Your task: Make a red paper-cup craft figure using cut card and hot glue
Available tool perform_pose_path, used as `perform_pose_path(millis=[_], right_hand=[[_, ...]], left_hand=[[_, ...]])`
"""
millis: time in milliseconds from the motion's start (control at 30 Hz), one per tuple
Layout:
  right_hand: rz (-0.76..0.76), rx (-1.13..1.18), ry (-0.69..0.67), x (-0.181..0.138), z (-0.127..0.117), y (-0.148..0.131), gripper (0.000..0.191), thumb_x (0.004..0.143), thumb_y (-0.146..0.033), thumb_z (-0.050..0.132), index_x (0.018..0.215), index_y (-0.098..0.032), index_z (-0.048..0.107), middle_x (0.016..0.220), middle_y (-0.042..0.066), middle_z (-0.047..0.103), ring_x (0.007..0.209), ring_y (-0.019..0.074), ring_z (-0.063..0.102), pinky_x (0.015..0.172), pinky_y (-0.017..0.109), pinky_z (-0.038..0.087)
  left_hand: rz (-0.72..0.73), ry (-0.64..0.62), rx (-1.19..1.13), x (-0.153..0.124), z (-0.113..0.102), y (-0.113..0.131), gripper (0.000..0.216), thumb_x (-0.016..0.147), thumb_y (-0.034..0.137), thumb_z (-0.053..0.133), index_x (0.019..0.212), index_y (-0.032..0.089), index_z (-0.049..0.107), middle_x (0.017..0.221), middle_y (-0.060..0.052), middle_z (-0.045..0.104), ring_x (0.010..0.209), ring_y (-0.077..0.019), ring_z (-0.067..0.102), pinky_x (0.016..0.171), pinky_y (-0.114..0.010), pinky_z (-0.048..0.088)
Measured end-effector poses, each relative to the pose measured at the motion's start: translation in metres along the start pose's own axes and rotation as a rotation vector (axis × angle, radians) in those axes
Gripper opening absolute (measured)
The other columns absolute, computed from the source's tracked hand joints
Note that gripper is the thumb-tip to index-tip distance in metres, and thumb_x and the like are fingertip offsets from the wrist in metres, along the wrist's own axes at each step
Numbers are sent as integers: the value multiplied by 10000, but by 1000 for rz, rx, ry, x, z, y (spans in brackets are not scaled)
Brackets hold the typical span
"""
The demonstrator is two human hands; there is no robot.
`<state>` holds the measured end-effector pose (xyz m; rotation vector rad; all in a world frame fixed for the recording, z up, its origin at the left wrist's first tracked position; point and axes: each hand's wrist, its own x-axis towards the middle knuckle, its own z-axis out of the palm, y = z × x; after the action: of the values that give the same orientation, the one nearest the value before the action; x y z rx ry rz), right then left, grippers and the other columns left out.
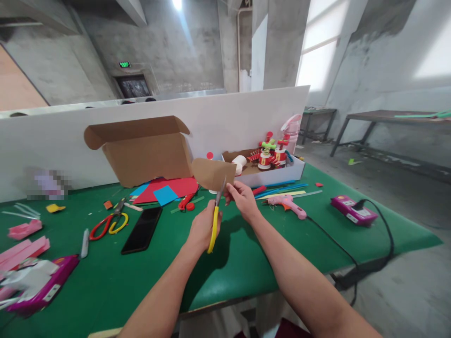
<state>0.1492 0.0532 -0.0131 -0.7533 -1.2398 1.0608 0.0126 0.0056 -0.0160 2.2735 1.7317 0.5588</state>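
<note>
My left hand (202,227) is closed around the yellow-handled scissors (213,234), whose blades point up and away from me. They meet the lower edge of a brown cardboard piece (211,172) with a rounded left end. Pinched between the fingers of my right hand (243,199) is the right part of that cardboard, held above the table. Just behind it, a small red disc (210,155) shows. To the right of my right hand lies a pink glue gun (289,204) with a black cord.
On the green table (232,263) lie a phone (143,230), red-and-yellow pliers (111,220), coloured sheets (172,188) and a purple power strip (354,210). A white box (271,176) holds several red-and-white spring figures. An opened cardboard box (148,157) leans on the white partition (225,110).
</note>
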Motion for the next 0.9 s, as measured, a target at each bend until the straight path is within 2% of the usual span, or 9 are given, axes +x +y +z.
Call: perform_pose_path(millis=[233,400,600,767,900], right_hand=[[-18,0,1,1,-1,1,387,714,-561,618,633,-199,507,538,-35,553,424,103,505,427,245,458],[-20,16,17,2,-1,3,379,720,-536,625,620,-195,492,531,-34,554,415,96,505,415,235,451],[-6,30,27,1,-1,3,371,724,-519,625,617,-188,493,532,-36,554,406,87,502,405,223,452],[20,-3,15,2,-3,4,365,721,-515,621,624,-183,505,514,-46,540,383,77,488,379,206,440],[37,-55,-11,1,-2,4,359,719,-516,612,630,-183,513,501,-53,530,362,73,481,367,201,429]], left_hand=[[-57,-46,107,-2,-6,8,193,922,299,354,1072,188,402,787,-64,655,698,-209,653,570,-250,365],[-79,-56,108,-3,-9,13,193,926,291,347,1058,168,418,776,-83,660,683,-213,652,570,-253,370],[-49,-34,69,-3,-5,11,181,931,277,339,1054,167,413,788,-90,665,701,-212,662,574,-247,391],[-81,-42,148,-2,-2,9,207,928,314,328,1074,185,399,760,-81,668,684,-240,669,558,-264,406],[-96,-60,176,-1,-4,8,221,928,321,324,1097,194,387,824,-97,677,742,-250,675,577,-272,420]])
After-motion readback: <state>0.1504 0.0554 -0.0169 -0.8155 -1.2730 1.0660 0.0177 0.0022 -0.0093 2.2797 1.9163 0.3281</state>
